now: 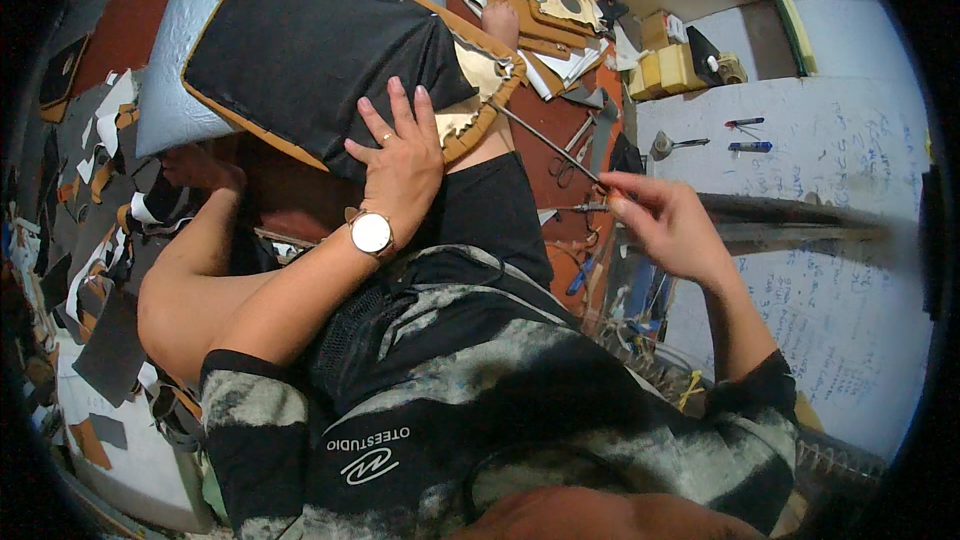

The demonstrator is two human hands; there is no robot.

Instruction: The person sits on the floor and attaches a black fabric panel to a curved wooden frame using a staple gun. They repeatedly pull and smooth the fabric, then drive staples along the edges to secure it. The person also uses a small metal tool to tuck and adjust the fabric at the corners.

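Note:
An upholstered panel with a black cloth back (pixel 300 50) and brown edging lies over my thigh and a silvery wrapped cushion (pixel 165 100). At its near right end the cloth is folded back, baring pale board (pixel 480 70). My left hand (pixel 405 145) lies on the black cloth, fingers spread and holding nothing. In my right hand (pixel 660 220), the fingers pinch one end of a long thin metal rod (pixel 550 145). The rod's far tip reaches the panel's brown edge; whether it goes into it I cannot tell. My fingers hide the rod's handle end.
Scissors (pixel 572 152) lie on the red-brown surface right of my thigh. A white worktop (pixel 800 130) with handwriting, pens (pixel 750 147) and yellow blocks (pixel 665 70) stands at the right. Brown cut pieces (pixel 545 15) are piled at the far side. Fabric scraps (pixel 105 340) cover the left.

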